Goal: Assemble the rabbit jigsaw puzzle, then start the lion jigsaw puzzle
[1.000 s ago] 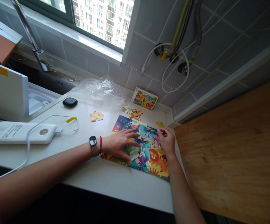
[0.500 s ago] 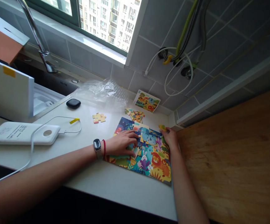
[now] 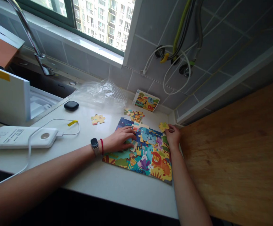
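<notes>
A colourful animal jigsaw puzzle point(image 3: 145, 157) lies on the white counter, with lions, a rabbit and elephants on it. My left hand point(image 3: 121, 138) rests over the puzzle's left part, fingers stretched out and apart, covering some of the picture. At the puzzle's upper right corner, my right hand point(image 3: 173, 135) pinches a yellow puzzle piece point(image 3: 163, 126) between thumb and fingers. Several loose puzzle pieces point(image 3: 136, 116) lie in a heap behind the board. A single cream puzzle piece point(image 3: 98, 119) sits apart to the left.
A picture card point(image 3: 147, 101) leans against the tiled wall. Crumpled clear plastic point(image 3: 103, 94) lies near the sink point(image 3: 44, 81). To the left are a black case point(image 3: 71, 105) and a white power bank point(image 3: 20, 137) with its cable. A wooden panel point(image 3: 232, 150) borders the counter's right side.
The yellow piece in my right hand has turned and now shows more of its face. My left hand stays over the puzzle. The whole view has shifted slightly.
</notes>
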Tool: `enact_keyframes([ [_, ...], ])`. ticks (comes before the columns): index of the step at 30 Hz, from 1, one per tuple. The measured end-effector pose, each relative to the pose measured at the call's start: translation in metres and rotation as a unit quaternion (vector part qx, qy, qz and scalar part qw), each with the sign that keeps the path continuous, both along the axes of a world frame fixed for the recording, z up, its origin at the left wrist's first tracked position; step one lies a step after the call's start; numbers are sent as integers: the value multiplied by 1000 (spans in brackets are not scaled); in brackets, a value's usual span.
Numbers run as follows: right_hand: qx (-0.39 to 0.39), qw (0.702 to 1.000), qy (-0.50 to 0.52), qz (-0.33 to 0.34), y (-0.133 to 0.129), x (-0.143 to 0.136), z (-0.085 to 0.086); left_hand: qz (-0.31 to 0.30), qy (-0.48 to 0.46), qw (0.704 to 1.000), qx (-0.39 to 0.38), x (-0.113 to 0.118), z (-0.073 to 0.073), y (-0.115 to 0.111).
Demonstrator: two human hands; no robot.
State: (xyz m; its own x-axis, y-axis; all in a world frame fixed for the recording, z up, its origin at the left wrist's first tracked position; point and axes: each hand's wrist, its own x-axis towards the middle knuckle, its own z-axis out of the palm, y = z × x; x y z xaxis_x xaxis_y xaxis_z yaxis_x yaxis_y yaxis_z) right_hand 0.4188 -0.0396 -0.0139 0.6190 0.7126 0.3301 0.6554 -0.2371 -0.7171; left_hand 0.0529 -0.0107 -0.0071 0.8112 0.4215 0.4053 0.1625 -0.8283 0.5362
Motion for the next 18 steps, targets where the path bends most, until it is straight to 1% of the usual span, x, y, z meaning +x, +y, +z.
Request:
enact_keyframes([
  [3,33,999,33,14,-9,-10,10,0,-3,1000,5,0,-1,1],
  [5,43,995,78,43,-20,-24,18,0,-3,1000,3,0,-1,1],
  [7,45,975,187,108,-35,-44,28,1,2,1000,-3,0,0,0],
  [9,-3,952,258,167,-51,-67,37,1,5,1000,-7,0,1,0],
  [10,-36,940,277,197,-58,-79,41,-1,5,1000,-7,0,1,0],
  [13,-113,905,263,314,-72,-106,48,-4,7,1000,-1,-1,2,-1],
  [15,-150,880,242,379,-75,-116,49,-4,12,1000,1,-1,1,-1],
  [16,-166,872,227,401,-76,-119,49,-4,13,1000,0,-1,1,-1],
  [18,-190,868,185,421,-76,-121,47,-3,14,1000,-3,-1,1,-1],
])
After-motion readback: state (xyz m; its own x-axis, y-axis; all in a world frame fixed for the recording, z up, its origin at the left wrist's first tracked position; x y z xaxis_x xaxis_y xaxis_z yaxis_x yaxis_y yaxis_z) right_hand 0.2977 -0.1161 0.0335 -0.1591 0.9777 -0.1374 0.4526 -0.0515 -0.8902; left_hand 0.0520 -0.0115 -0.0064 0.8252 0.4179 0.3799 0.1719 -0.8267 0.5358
